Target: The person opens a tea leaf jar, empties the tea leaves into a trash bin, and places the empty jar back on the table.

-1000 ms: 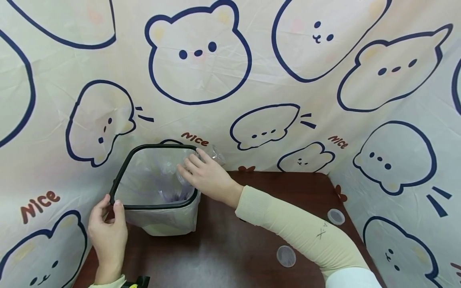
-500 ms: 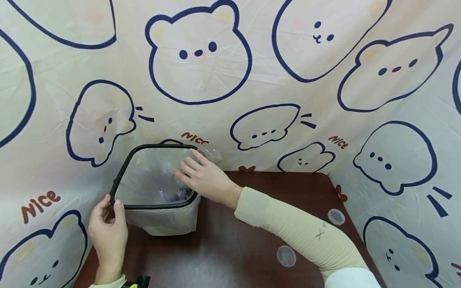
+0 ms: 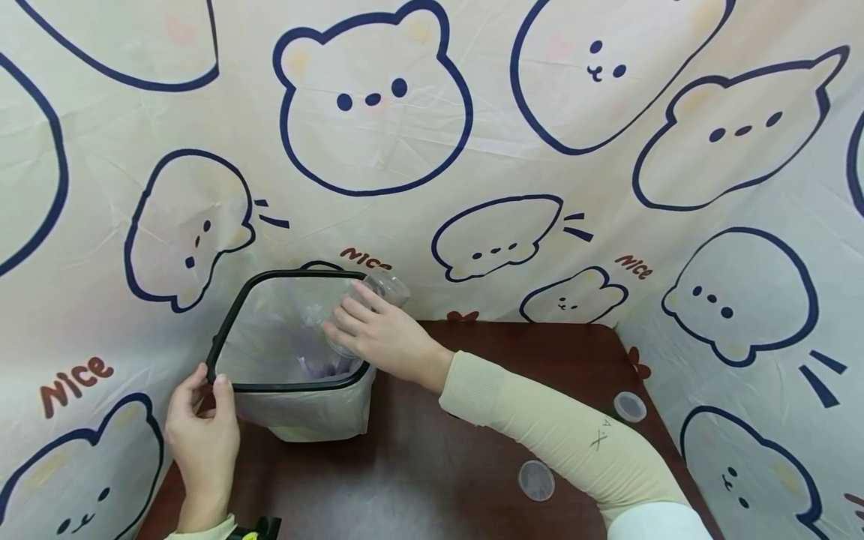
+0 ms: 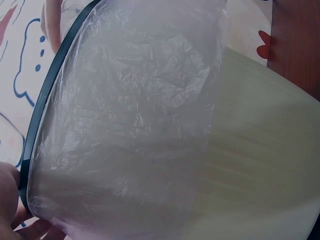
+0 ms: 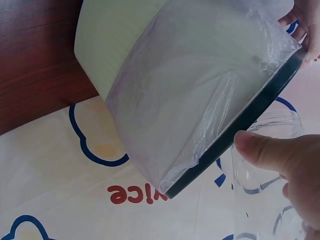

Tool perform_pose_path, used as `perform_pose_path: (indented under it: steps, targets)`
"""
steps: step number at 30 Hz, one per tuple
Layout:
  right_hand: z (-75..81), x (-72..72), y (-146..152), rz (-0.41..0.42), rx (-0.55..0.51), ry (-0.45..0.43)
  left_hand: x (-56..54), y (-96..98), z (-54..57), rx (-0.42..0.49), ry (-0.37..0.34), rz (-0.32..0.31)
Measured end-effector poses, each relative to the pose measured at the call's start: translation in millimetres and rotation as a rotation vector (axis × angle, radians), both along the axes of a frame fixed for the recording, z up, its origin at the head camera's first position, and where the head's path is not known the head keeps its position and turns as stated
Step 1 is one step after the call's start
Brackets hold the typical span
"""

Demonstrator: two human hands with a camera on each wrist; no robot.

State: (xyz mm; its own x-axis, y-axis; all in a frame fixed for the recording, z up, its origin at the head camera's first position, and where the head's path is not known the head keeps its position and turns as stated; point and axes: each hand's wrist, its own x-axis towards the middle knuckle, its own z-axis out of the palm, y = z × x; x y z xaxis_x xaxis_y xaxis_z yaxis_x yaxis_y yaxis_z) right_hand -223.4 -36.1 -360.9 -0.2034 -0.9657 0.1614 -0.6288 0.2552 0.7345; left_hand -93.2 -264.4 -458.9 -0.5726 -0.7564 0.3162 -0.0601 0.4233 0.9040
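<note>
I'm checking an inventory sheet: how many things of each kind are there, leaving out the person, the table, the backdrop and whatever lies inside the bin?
Bin, black rim included: 1
Bag liner: 1
Clear jar, in the right hand: 1
Clear round discs: 2
Total: 5

We record a pale green bin point(image 4: 265, 145), a translucent lilac-tinted liner point(image 4: 130, 110) and a blackish-green rim point(image 3: 290, 388); a colourless clear container point(image 5: 255, 175); a red-brown table point(image 3: 432, 480); a pale yellow sleeve point(image 3: 540, 420); and an off-white backdrop point(image 3: 486, 75) printed with navy-outlined animal faces point(image 3: 374, 142) and brick-red "Nice" lettering point(image 3: 634, 266).
</note>
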Motion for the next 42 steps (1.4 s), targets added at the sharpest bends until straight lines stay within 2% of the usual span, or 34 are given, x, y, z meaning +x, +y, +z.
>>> perform_pose_path:
  steps: [9,16,19,24,27,31,36,39,42]
  targets:
    - [0.6,-6.3,0.4,0.036,0.023,0.015,0.0,-1.5,-1.5,0.013,-0.003,-0.004]
    - [2.3,-14.9,6.5,-0.013,-0.03,-0.149,-0.6,-0.7,0.7,0.019,-0.02,-0.015]
    - [6.1,-17.1,7.4,-0.017,-0.045,-0.185,-0.8,-0.6,1.7,0.021,-0.026,-0.017]
    - [21.2,-15.6,6.1,-0.003,-0.178,-0.265,-0.4,-0.9,1.6,0.023,-0.029,-0.015]
    - [26.6,-14.3,3.2,-0.009,-0.174,-0.247,0.2,-1.1,1.1,0.025,-0.029,-0.01]
    - [23.7,-15.6,1.2,-0.051,-0.049,-0.174,0.1,-1.3,0.4,0.028,-0.034,-0.008]
    - [17.1,-19.4,1.9,-0.113,-0.038,-0.194,0.0,-1.3,-0.2,0.028,-0.029,-0.012]
    - [14.4,-21.5,2.1,-0.103,-0.048,-0.211,0.3,-1.3,-0.2,0.025,-0.023,-0.007]
    - [12.7,-22.5,1.9,-0.089,-0.099,-0.265,0.2,-1.6,0.0,0.018,-0.014,-0.009]
